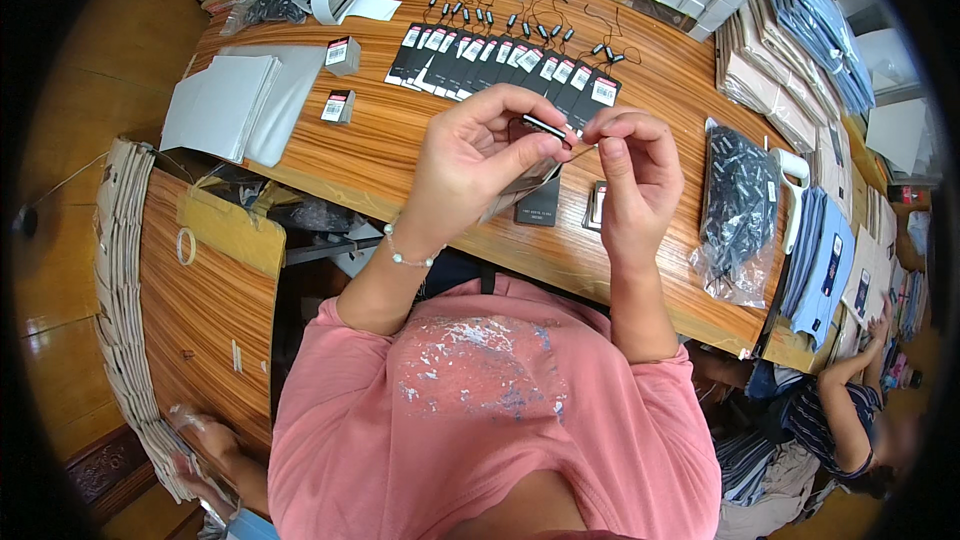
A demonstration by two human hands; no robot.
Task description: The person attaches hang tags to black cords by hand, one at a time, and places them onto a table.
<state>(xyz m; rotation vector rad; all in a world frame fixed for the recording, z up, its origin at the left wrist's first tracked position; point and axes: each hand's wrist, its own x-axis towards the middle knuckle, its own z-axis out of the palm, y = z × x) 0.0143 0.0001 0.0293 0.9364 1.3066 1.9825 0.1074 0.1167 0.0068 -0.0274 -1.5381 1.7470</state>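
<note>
My left hand [470, 150] is closed in a pinch on a small black tag-string clasp [546, 128]; a greyish tag edge [528, 183] shows below its fingers. My right hand [640, 165] pinches a thin dark string [584, 148] just right of the clasp. On the table beneath them lie a black hang tag [538, 208] and a small stack of tags [596, 202], partly hidden by my right hand. Beyond my hands, several black hang tags [480, 62] overlap in a row, each with a white label and a looped black string.
Two small label stacks [342, 54] sit left of the row, near white sheets [215, 105]. A clear bag of black tag strings [740, 195] lies right, beside a white tape dispenser [792, 190]. Folded garments [775, 70] line the right side. Other people work at both lower sides.
</note>
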